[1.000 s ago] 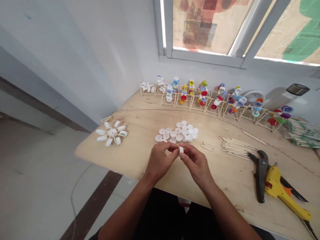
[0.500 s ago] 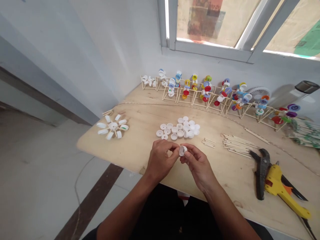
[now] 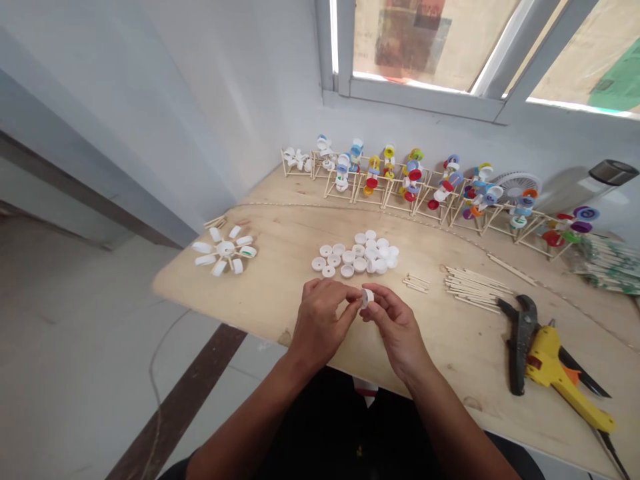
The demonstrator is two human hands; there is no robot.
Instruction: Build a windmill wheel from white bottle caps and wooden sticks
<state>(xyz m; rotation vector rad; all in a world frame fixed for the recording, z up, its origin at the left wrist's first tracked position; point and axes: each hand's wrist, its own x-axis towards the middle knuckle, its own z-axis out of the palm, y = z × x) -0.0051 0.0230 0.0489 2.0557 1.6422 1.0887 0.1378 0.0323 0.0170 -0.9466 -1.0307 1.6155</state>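
Observation:
A white bottle cap point(image 3: 369, 297) is held up on edge over the near part of the table, gripped between the thumb and fingers of my right hand point(image 3: 397, 327). My left hand point(image 3: 325, 317) is closed in a pinch, its thumb and forefinger at the cap's left side. Whether those fingertips hold the cap's rim or something small inside it is hidden. Just beyond my hands lies a loose group of white bottle caps point(image 3: 360, 265), some with a hole in the middle. Short cut sticks point(image 3: 416, 283) lie to the right of the caps.
A wheel of white caps on sticks point(image 3: 226, 249) lies at the left. Longer sticks point(image 3: 475, 288), a black cutter point(image 3: 523, 347) and a yellow glue gun point(image 3: 560, 373) are on the right. Along the wall stand several stick frames with coloured caps point(image 3: 413, 177), near a small fan point(image 3: 520, 187).
The cap has turned slightly, so its open side now faces more to the left. My left fingertips have moved closer in to it. The view has shifted a little.

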